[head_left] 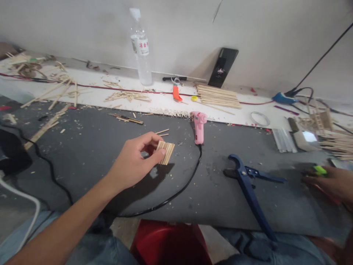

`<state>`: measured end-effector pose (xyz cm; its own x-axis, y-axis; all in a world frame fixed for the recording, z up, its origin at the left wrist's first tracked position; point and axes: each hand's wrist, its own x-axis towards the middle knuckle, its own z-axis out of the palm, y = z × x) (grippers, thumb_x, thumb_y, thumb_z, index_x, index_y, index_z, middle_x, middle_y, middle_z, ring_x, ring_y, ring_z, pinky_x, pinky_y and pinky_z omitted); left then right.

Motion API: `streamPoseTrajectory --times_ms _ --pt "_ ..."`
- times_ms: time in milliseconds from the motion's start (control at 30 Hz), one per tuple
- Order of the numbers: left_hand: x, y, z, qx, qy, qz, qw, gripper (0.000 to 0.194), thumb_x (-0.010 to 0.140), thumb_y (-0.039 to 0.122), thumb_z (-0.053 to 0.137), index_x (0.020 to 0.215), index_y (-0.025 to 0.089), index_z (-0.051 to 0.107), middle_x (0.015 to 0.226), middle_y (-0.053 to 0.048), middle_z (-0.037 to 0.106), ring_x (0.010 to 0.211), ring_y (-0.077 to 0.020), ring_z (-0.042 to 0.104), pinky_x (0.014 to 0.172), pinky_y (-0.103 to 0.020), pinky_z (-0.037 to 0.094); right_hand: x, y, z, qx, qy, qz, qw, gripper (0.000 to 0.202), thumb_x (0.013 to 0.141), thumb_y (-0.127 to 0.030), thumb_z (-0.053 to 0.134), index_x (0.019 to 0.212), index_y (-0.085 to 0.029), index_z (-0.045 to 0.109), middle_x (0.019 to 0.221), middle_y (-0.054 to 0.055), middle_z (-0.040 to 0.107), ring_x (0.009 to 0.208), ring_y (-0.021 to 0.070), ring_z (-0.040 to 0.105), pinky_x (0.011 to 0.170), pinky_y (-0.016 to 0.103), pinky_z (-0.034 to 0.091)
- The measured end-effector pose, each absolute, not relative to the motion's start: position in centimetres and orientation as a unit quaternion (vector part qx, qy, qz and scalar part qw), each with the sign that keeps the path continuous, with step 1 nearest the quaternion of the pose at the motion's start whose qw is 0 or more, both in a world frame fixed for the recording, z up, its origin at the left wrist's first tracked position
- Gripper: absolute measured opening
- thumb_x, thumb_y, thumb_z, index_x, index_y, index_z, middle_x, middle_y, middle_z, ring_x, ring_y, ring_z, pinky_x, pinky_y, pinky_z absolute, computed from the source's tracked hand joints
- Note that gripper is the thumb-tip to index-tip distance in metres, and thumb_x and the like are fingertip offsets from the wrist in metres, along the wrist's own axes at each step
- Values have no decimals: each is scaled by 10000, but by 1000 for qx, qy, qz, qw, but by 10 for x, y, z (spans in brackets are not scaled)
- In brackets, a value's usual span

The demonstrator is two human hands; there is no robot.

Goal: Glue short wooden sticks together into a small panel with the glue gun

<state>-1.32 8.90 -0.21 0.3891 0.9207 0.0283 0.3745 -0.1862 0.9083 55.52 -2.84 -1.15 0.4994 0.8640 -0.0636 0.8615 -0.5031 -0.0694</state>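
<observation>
My left hand [138,158] pinches a small flat panel of wooden sticks [167,152] set side by side, held just above the grey table. The thumb lies across its face and the fingers are behind it. At the right edge, partly cut off and blurred, my right hand [335,180] is closed around something with a bright green part [320,170] and a reddish part below; its kind is unclear. A pink glue gun [199,129] lies beyond the panel, its black cord running toward me. Blue-handled pipe cutters [249,191] rest between the hands.
A water bottle [142,55] and a phone [223,68] stand against the wall. Wooden sticks [219,96] are bundled on the white ledge. A craft knife [127,118] lies behind my left hand. Glue sticks [284,140] are at right; a red stool [169,243] is below.
</observation>
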Motion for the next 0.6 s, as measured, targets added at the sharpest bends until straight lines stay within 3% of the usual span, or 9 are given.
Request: streamPoseTrajectory --times_ms 100,167,267,433,533,567,600 --pt "-11 91 -6 693 456 313 462 129 934 333 684 951 206 663 871 -15 722 764 -162 642 734 -288 511 533 -21 2 -865 -492 95 -16 277 684 -492 717 498 -289 688 581 135 681 524 354 658 561 455 485" --pt "-8 94 -10 679 454 319 480 149 929 344 692 955 202 655 877 -18 720 765 -160 653 736 -286 520 505 -4 14 -845 -529 79 -8 267 758 -513 708 817 -277 817 853 130 778 766 356 730 702 445 511" --pt "-2 101 -19 657 445 322 516 183 913 359 714 950 191 650 881 -21 716 766 -157 672 734 -282 533 456 41 25 -803 -595 22 -32 419 866 -571 630 1000 -208 790 721 126 716 756 347 678 713 436 454" --pt "9 106 -26 619 432 324 570 178 888 332 738 924 186 644 872 -11 687 757 -140 654 711 -265 524 412 112 12 -718 -696 17 -19 489 942 -500 526 1186 -121 714 1149 211 721 1059 353 655 923 445 455" --pt "11 97 -19 586 423 320 612 194 855 310 763 939 191 634 845 1 677 724 -130 645 674 -254 530 393 100 9 -696 -717 -15 26 657 911 -559 514 1311 -56 652 1348 292 615 1280 468 536 1088 609 364" --pt "11 93 -15 575 420 315 628 208 840 303 772 949 193 633 837 2 679 713 -131 648 665 -256 539 382 85 11 -692 -719 -25 55 703 917 -590 491 1353 -56 626 1416 295 567 1349 489 475 1128 649 318" --pt "11 88 -12 564 417 311 641 219 828 298 779 955 195 634 831 2 683 702 -132 651 657 -257 547 367 67 14 -681 -728 -19 80 697 924 -625 487 1376 -112 618 1407 235 597 1343 443 506 1140 603 360"
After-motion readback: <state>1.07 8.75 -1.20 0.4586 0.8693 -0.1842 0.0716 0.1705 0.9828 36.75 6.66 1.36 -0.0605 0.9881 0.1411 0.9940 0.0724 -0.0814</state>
